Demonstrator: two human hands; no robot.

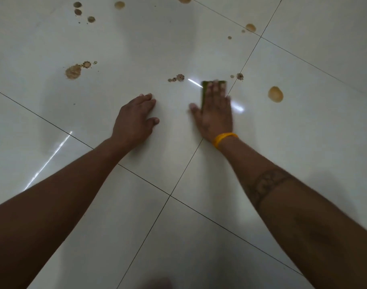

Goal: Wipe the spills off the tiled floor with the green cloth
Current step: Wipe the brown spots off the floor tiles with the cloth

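Fingers (pixel 216 88) of the right hand (pixel 215 113) lie straight and flat, pressing the green cloth (pixel 203 92) against the tiled floor (pixel 178 49); this hand is motion-blurred. Left hand (pixel 134 117) rests flat on the tile beside it, fingers extended, holding nothing. Cloth sits just left of a grout line. Brown spills remain: large blot (pixel 73 71) far left, round patch (pixel 275 94) right of the cloth, small splatter (pixel 179 77) near the cloth. Yellow wristband (pixel 224 139) on the right wrist. No containers visible.
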